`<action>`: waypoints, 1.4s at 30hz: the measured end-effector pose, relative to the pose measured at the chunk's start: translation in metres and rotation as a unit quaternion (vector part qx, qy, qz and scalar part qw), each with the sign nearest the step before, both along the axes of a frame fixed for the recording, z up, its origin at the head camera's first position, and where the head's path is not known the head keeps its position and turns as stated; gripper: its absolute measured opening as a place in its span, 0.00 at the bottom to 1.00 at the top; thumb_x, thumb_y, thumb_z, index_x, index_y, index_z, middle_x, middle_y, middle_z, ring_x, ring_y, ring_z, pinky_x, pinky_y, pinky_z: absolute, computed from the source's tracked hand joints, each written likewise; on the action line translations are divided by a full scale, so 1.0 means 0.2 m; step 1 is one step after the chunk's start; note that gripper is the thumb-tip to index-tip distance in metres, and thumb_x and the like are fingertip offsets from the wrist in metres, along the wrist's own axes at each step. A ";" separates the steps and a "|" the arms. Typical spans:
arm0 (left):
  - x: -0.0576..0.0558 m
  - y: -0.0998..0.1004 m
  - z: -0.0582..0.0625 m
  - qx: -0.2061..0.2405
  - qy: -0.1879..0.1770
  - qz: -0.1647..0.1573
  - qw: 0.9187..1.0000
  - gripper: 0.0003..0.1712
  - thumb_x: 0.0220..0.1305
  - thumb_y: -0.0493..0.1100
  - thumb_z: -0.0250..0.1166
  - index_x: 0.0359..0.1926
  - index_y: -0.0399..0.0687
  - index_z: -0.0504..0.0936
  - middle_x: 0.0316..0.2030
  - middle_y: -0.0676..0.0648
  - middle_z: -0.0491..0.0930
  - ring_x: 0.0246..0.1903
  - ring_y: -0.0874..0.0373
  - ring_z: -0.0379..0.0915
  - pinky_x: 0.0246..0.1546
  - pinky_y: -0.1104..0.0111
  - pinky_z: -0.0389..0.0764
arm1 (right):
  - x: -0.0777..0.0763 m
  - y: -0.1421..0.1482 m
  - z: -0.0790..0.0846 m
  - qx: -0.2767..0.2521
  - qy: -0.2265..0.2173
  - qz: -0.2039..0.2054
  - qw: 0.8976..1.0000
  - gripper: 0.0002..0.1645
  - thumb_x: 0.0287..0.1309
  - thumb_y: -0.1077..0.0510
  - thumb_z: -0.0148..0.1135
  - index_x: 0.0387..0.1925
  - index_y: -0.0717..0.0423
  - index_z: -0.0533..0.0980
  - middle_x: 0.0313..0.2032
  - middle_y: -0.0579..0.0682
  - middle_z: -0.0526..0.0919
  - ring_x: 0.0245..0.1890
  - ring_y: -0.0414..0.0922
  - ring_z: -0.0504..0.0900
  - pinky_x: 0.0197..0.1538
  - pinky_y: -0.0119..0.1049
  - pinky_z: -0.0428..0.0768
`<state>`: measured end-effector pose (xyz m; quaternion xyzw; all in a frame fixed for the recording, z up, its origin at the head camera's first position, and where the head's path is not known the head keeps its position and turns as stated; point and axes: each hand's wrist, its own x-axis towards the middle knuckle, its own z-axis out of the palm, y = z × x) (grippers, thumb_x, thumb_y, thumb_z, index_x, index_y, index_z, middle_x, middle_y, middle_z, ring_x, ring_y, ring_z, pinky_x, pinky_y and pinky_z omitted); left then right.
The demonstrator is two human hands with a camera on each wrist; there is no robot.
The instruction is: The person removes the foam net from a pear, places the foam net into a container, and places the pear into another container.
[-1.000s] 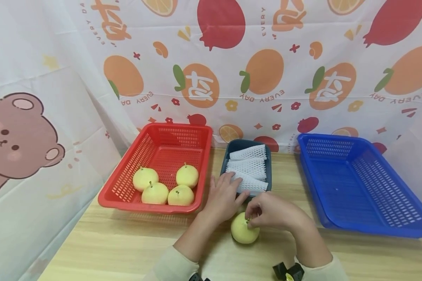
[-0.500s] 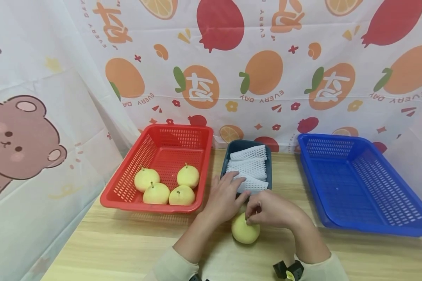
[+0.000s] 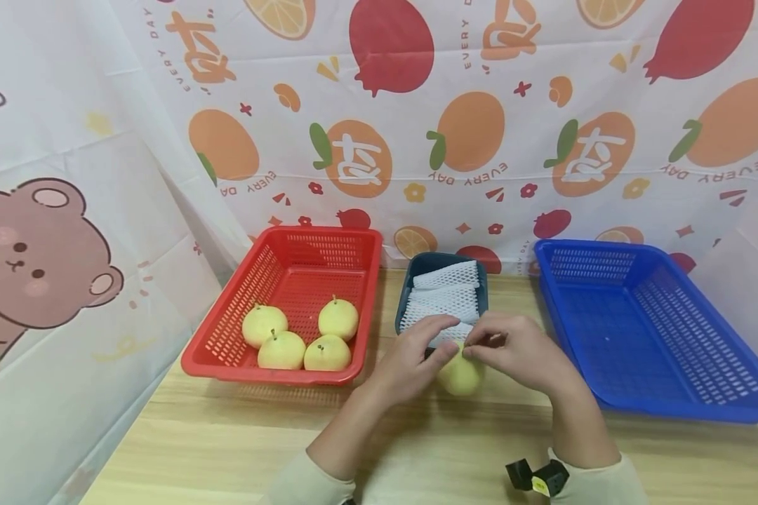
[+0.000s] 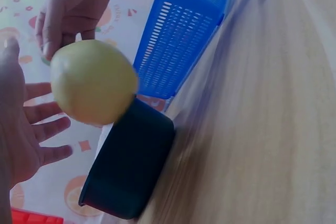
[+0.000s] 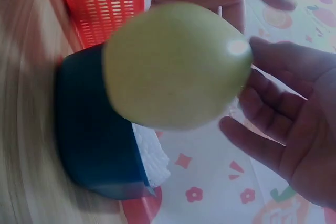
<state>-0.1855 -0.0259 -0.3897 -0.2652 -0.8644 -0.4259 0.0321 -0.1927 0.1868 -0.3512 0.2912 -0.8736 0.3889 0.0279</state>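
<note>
A yellow pear (image 3: 461, 376) hangs by its top from my right hand (image 3: 516, 352), whose thumb and fingers pinch it around the stem. In the left wrist view the pear (image 4: 94, 83) is clear of the wooden table, in front of the dark tray (image 4: 131, 161). My left hand (image 3: 410, 359) is beside the pear with its fingers spread; the left wrist view has this hand (image 4: 26, 124) with nothing in its grasp. White foam net sleeves (image 3: 445, 301) lie in the tray behind both hands, the nearest one partly covered by the fingers.
To the left stands a red basket (image 3: 369, 280) with several yellow pears (image 3: 281, 349) near its front. A blue basket (image 3: 596, 337) is on the right. Behind everything hangs a fruit-print cloth (image 3: 410, 154), and the wooden table (image 3: 227, 435) runs along the front.
My right hand has lifted the pear off the table and moved it forward, slightly right, toward the tray. My left hand has shifted a little right, off the foam sleeves and beside the pear.
</note>
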 end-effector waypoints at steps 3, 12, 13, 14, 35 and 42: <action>0.01 0.01 -0.01 -0.001 -0.007 -0.023 1.000 0.35 0.68 0.63 0.58 0.71 0.58 0.66 0.69 0.55 0.67 0.69 0.59 0.61 0.65 0.56 0.70 | 0.00 0.01 0.01 -0.020 0.031 -0.041 0.998 0.04 0.55 0.58 0.73 0.31 0.45 0.84 0.30 0.38 0.83 0.32 0.37 0.80 0.37 0.33 0.84; 0.01 0.03 -0.02 0.018 0.018 -0.015 1.000 0.43 0.56 0.60 0.72 0.70 0.59 0.66 0.65 0.54 0.69 0.58 0.62 0.68 0.47 0.72 0.79 | 0.01 -0.03 0.00 -0.052 0.062 -0.098 0.992 0.03 0.55 0.53 0.73 0.32 0.45 0.85 0.34 0.39 0.84 0.35 0.38 0.80 0.35 0.33 0.84; 0.01 0.03 -0.02 0.021 0.023 -0.013 0.999 0.42 0.56 0.59 0.72 0.69 0.58 0.67 0.65 0.54 0.70 0.58 0.62 0.68 0.46 0.73 0.79 | 0.01 -0.03 0.00 -0.052 0.062 -0.098 0.992 0.03 0.55 0.54 0.73 0.32 0.45 0.85 0.34 0.39 0.84 0.35 0.38 0.80 0.35 0.33 0.84; 0.01 0.03 -0.02 0.024 0.026 -0.012 0.999 0.41 0.56 0.58 0.73 0.68 0.57 0.68 0.64 0.53 0.71 0.58 0.62 0.68 0.46 0.73 0.79 | 0.01 -0.04 0.01 -0.051 0.061 -0.098 0.992 0.04 0.54 0.54 0.73 0.32 0.44 0.85 0.34 0.39 0.84 0.35 0.38 0.80 0.36 0.32 0.84; 0.05 -0.20 0.16 0.180 -0.147 0.105 0.967 0.39 0.58 0.55 0.71 0.69 0.63 0.67 0.61 0.54 0.72 0.56 0.53 0.70 0.49 0.60 0.82 | -0.04 -0.27 -0.08 -0.138 -0.081 0.019 0.987 0.42 0.51 0.47 0.75 0.67 0.35 0.68 0.66 0.42 0.71 0.62 0.48 0.74 0.56 0.49 0.80; 0.07 -0.34 0.29 0.070 -0.128 0.155 0.977 0.46 0.50 0.62 0.75 0.69 0.67 0.65 0.63 0.57 0.67 0.56 0.55 0.69 0.44 0.61 0.83 | -0.03 -0.49 -0.11 -0.210 -0.033 0.009 0.977 0.39 0.50 0.55 0.77 0.64 0.40 0.72 0.63 0.41 0.72 0.61 0.44 0.73 0.54 0.42 0.82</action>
